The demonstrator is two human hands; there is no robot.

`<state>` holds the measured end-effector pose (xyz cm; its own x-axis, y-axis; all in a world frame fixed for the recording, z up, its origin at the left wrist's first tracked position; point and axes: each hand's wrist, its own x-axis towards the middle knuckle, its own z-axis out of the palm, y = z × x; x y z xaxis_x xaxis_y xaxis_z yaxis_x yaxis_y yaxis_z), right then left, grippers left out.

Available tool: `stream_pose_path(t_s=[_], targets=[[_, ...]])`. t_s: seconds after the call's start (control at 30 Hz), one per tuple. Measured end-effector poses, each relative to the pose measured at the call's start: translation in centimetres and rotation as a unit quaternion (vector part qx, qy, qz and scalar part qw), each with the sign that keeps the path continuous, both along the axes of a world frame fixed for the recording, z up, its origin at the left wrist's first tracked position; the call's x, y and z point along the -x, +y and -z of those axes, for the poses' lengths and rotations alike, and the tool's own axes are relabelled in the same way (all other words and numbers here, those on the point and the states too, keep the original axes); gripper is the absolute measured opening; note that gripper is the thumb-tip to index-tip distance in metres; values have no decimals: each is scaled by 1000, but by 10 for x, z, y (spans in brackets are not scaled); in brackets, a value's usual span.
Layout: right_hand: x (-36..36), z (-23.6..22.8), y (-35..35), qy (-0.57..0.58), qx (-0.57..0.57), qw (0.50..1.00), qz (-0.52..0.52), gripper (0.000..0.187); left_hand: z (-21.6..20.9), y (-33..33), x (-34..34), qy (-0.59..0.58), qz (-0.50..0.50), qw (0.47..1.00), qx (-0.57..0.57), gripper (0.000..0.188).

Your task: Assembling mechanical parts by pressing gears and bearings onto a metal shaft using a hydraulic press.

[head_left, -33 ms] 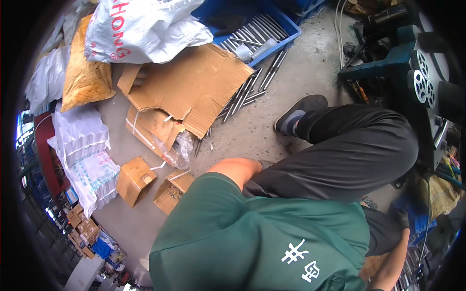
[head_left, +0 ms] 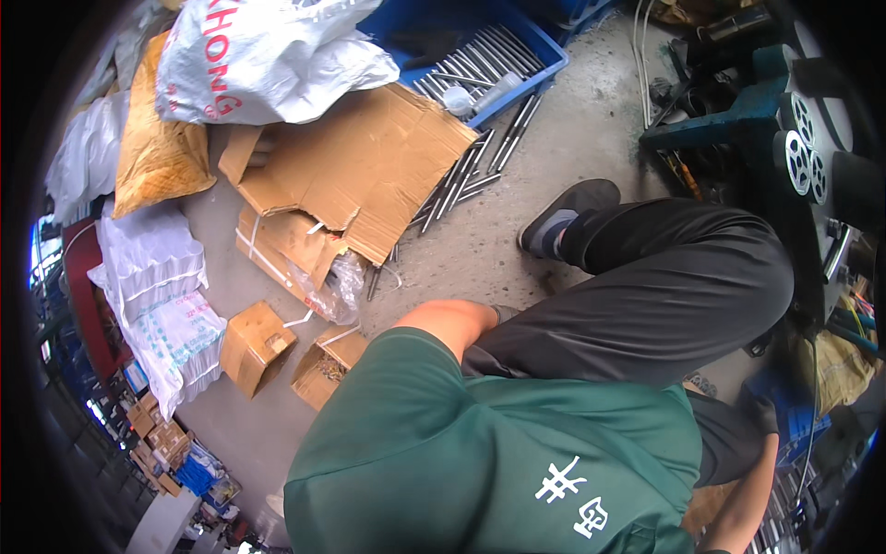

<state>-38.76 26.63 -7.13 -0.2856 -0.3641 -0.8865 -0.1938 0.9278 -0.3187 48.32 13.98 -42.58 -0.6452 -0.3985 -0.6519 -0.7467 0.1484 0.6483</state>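
Observation:
My left arm reaches down past my bent leg. Only the grey cuff of a glove on my left hand [head_left: 505,315] shows; the fingers are hidden behind the thigh. At the lower right my right hand [head_left: 765,415], in a dark glove, is against or close to my other trouser leg, beside a blue crate [head_left: 792,434]; its fingers cannot be made out. Left of my left arm stands an open cardboard box [head_left: 314,386] with small parts inside. Dark metal rods [head_left: 452,192] lie on the floor beyond it, partly under a torn cardboard sheet [head_left: 369,157].
A blue bin [head_left: 554,72] at the top holds more metal rods. White-wrapped packs [head_left: 180,337], a brown sack [head_left: 161,138] and a small carton [head_left: 257,346] stand on the left. A teal machine [head_left: 711,125] with spoked wheels is at the right.
The surroundings sit slightly further left in the picture. My arms and legs keep the same pose.

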Motion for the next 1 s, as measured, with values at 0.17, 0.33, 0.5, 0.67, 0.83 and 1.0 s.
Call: stream_pose_path(t_s=[0.17, 0.33, 0.5, 0.67, 0.83, 1.0], targets=[[-51, -11, 7, 131, 22, 991, 18, 5, 3, -9, 36, 39, 41, 998, 10, 54], [-48, -14, 6, 114, -17, 993, -2, 9, 8, -33, 54, 62, 59, 996, 32, 54], [-42, -9, 41, 110, -40, 993, -7, 10, -3, -39, 18, 85, 97, 990, 56, 54], [-33, -5, 36, 128, -59, 990, -5, 9, -12, -39, 6, 105, 117, 984, 86, 55], [-58, -6, 12, 121, -33, 990, 63, 10, -32, -30, -26, 110, 152, 977, 103, 55], [-55, -8, 16, 104, -23, 993, 56, 12, -53, -23, -60, 115, 163, 969, 146, 55]])
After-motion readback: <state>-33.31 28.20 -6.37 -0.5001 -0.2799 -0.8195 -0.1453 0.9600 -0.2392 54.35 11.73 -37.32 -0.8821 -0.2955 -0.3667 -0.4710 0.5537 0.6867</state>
